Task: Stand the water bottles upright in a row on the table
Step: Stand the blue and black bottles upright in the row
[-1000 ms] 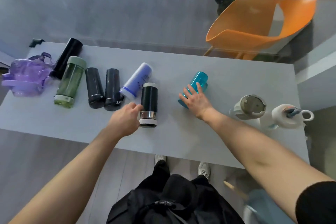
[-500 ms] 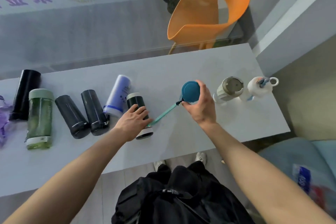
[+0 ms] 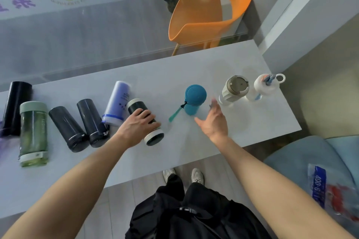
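Note:
A teal bottle (image 3: pixel 194 96) stands upright on the white table (image 3: pixel 262 118), its strap hanging to the left. To its right stand a beige-lidded bottle (image 3: pixel 234 89) and a white bottle (image 3: pixel 265 87) with a loop handle. My right hand (image 3: pixel 213 120) hovers just right of the teal bottle, fingers apart, touching nothing. My left hand (image 3: pixel 138 125) lies over a black bottle with white ends (image 3: pixel 153 137) that rests on its side, fingers wrapped on it. Further left lie a lavender bottle (image 3: pixel 118 103), two dark bottles (image 3: pixel 91 122) (image 3: pixel 68 128), a green bottle (image 3: pixel 33 134) and a black bottle (image 3: pixel 16 106).
An orange chair (image 3: pixel 209 13) stands behind the table's far edge. A grey-blue seat (image 3: pixel 303 159) holding a plastic packet (image 3: pixel 330 190) sits at the lower right. A wall edge (image 3: pixel 291 15) rises by the table's right end. My legs and shoes are below the near edge.
My right hand stood the teal bottle upright beside the beige-lidded one and has let go, drawing back. My left hand has closed over the black white-ended bottle. The view has swung right.

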The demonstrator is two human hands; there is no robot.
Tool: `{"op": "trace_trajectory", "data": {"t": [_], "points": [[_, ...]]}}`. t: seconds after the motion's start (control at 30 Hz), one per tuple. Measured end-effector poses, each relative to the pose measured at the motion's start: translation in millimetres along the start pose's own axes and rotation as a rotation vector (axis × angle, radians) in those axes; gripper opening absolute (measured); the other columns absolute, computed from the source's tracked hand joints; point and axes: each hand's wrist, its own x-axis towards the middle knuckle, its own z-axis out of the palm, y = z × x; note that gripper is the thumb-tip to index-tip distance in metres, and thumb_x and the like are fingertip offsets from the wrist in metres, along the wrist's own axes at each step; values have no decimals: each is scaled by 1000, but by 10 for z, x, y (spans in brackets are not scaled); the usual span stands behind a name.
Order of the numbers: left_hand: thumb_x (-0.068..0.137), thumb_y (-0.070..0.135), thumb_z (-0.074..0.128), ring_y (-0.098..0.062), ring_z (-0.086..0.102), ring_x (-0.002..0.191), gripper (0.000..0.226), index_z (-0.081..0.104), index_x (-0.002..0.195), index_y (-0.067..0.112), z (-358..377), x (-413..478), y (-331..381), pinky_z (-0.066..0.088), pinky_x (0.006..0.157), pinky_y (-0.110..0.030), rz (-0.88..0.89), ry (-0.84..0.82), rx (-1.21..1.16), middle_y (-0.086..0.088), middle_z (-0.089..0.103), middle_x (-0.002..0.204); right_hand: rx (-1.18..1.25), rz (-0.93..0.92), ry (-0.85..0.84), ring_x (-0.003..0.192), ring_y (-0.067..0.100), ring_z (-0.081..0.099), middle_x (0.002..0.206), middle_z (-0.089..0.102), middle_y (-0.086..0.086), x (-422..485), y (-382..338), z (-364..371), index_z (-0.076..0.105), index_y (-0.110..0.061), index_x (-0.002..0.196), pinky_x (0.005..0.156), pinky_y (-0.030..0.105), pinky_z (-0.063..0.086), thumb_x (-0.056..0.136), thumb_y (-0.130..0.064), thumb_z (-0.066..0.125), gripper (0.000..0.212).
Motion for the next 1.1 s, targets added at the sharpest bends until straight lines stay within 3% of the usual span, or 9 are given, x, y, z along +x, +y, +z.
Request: {"op": "trace_trajectory", "data": {"t": [0.07,0.13,0.2,0.3,0.43,0.7,0.8,0.9,1.1], "points": [[82,28,79,-31,55,130,67,57,145,34,-101,-49,65,44,111,-48,-151,110,-161,2,62,140,-98,-3,-121,120,36,67,140,61,15,-88,162,-30,55,-10,147,100,42,54,87,-33,81,69],[75,35,88,-28,56,129,79,56,147,34,-249,-83,188,50,107,-50,-347,215,-385,7,64,140,-216,-23,-300,123,32,66,139,65,12,-173,261,-61,64,-13,140,105,37,51,90,-32,75,55],[73,41,94,-22,58,125,83,54,145,39,-394,-75,325,53,102,-46,-563,317,-622,13,67,136,-304,-60,-439,125,29,65,141,65,9,-250,275,-76,65,-17,141,105,35,50,91,-34,70,53],[70,39,100,-12,60,111,82,55,139,42,-512,12,489,49,94,-35,-866,423,-945,15,70,122,-390,-144,-514,124,29,66,140,65,7,-320,245,-98,64,-19,139,103,37,53,92,-37,67,51],[69,37,102,-16,64,107,77,57,132,38,-530,94,616,46,87,-29,-1129,512,-1246,11,71,113,-501,-230,-541,124,31,66,138,65,9,-362,246,-128,63,-17,137,104,38,54,91,-30,65,48],[67,35,104,-17,62,111,85,56,136,32,-483,51,662,45,92,-30,-1169,495,-1243,8,70,120,-526,-337,-545,120,33,67,132,65,11,-457,312,-148,62,-15,133,101,39,55,92,-32,64,44],[69,31,104,-14,62,119,84,54,136,32,-420,-135,633,49,96,-32,-1122,372,-1208,6,68,127,-542,-404,-569,117,34,67,129,66,12,-531,239,-60,63,-15,129,98,40,55,92,-31,63,40],[77,36,98,-14,65,122,76,59,142,27,-304,-491,556,56,101,-39,-1125,230,-1042,5,67,135,-576,-503,-618,119,36,66,128,65,13,-651,1,128,61,-13,130,97,41,53,94,-28,61,39],[84,34,88,-23,69,119,56,68,136,23,-89,-1467,218,55,100,-41,-1081,51,-740,2,68,129,-597,-736,-658,112,37,67,123,65,14,-930,-885,674,62,-13,121,91,42,54,97,-25,58,27]]}}
